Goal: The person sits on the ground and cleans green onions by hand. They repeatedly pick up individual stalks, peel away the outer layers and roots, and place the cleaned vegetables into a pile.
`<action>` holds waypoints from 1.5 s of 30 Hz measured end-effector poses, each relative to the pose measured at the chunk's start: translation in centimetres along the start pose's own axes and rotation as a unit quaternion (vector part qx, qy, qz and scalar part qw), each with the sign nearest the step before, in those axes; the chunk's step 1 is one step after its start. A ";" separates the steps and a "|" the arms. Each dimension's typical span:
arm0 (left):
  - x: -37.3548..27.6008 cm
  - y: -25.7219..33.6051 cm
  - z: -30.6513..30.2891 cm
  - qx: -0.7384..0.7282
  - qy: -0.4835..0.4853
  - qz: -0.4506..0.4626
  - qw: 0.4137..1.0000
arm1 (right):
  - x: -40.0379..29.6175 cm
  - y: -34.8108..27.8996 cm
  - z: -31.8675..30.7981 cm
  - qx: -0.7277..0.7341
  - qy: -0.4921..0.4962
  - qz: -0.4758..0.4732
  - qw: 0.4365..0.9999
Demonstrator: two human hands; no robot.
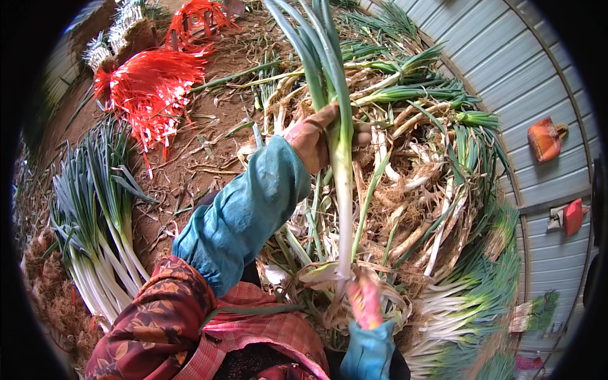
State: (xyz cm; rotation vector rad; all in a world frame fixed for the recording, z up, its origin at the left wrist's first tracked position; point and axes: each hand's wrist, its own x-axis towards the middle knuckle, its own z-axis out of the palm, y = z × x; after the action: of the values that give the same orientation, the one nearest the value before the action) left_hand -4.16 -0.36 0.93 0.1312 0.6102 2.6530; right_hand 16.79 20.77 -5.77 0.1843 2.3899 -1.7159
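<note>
My left hand (pixel 313 137), in a soiled glove with a blue sleeve cover, grips a large green onion (pixel 343 190) where its white stalk meets the green leaves. The onion stands nearly upright in the picture, leaves at the top edge. My right hand (pixel 365 301), in a pink and yellow glove, is blurred beside the onion's root end; whether its fingers hold the onion or a peeled layer cannot be told. Dry, peeled outer leaves (pixel 313 275) lie under the root end. Behind the onion spreads a heap of unpeeled green onions (pixel 408 190) with brown roots.
Cleaned green onions lie in a pile (pixel 104 237) at the left and another (pixel 456 308) at the lower right. Red plastic strips (pixel 152 85) lie at the upper left, near tied bundles (pixel 118 33). A ribbed panel wall (pixel 513 61) curves along the right.
</note>
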 end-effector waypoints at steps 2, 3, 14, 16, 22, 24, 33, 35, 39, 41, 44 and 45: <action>-0.3 -1.0 0.3 0.042 -0.015 -0.025 0.999 | 3.6 -1.7 -1.7 0.011 0.023 -0.098 0.995; -0.3 -1.6 0.2 0.057 -0.027 -0.029 0.998 | 5.2 -4.3 -1.2 0.044 0.056 -0.133 0.989; -0.7 -3.4 1.4 -0.035 -0.046 -0.046 0.997 | 8.2 -14.3 1.9 0.202 0.158 -0.196 0.946; -0.3 -1.8 0.7 -0.016 0.007 -0.021 1.000 | 5.5 -13.3 1.2 0.259 0.177 -0.213 0.925; -0.5 0.5 0.4 -0.057 0.109 0.054 0.991 | -2.0 -7.8 -3.4 0.422 0.238 -0.146 0.863; -0.5 0.2 0.1 -0.064 0.084 0.040 0.994 | -3.9 -6.7 -4.0 0.442 0.259 -0.122 0.850; -1.1 6.2 -4.3 -0.125 0.066 0.147 0.979 | -13.4 3.8 -19.6 0.357 0.457 -0.091 0.809; -1.2 7.0 -4.7 -0.158 0.091 0.149 0.972 | -16.6 10.0 -26.1 0.372 0.514 -0.090 0.767; -1.0 7.2 -5.6 -0.166 0.116 0.155 0.967 | -12.0 8.0 -22.4 0.360 0.478 0.094 0.796; -0.5 6.0 -5.8 -0.119 0.132 0.162 0.971 | -5.7 3.8 -15.2 0.253 0.328 0.047 0.909; 0.0 3.0 -4.3 -0.088 0.196 0.124 0.969 | 0.8 -2.5 -4.8 0.218 0.081 -0.035 0.972; 0.2 2.7 -4.5 -0.086 0.233 0.120 0.961 | 1.7 -3.8 -1.3 0.200 0.013 -0.047 0.979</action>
State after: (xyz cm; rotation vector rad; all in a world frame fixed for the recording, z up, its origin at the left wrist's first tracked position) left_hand -6.12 -4.25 -1.99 -0.5160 0.5245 2.9779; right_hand 14.21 20.78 -2.23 0.1511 2.0721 -2.2362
